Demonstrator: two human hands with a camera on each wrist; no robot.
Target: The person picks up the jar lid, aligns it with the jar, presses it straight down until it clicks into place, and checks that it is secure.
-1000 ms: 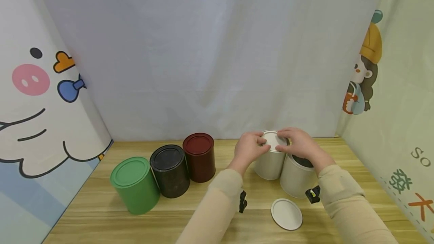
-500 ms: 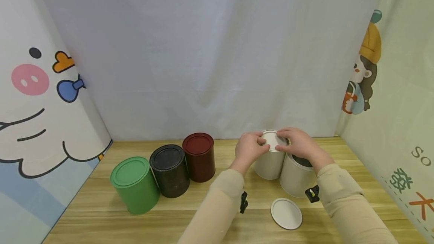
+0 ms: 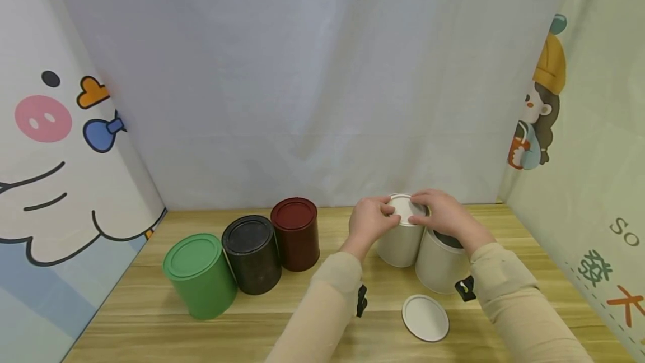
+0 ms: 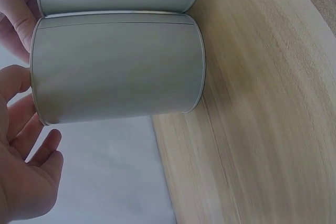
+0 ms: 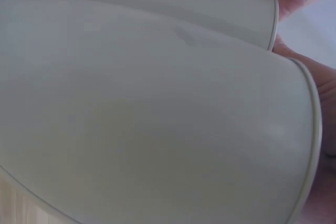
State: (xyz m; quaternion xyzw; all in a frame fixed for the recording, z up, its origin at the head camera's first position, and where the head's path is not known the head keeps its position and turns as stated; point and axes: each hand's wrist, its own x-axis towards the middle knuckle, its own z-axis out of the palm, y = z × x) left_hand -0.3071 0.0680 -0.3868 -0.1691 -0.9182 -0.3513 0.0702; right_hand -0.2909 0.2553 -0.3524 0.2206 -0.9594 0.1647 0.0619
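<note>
Toward the back right in the head view stands a white can with a white lid seated on top. My left hand grips the lid's left edge with bent fingers and thumb. From the other side my right hand holds the right edge, its wrist passing over a second white can. That can's top is open and dark inside, partly hidden by the wrist. In the left wrist view, fingertips of the left hand lie right at the rim of the lidded can.
A loose white lid lies flat on the wooden table, in front of the open can. On the left stand a green can, a black can and a dark red can, all lidded. A pale curtain hangs behind.
</note>
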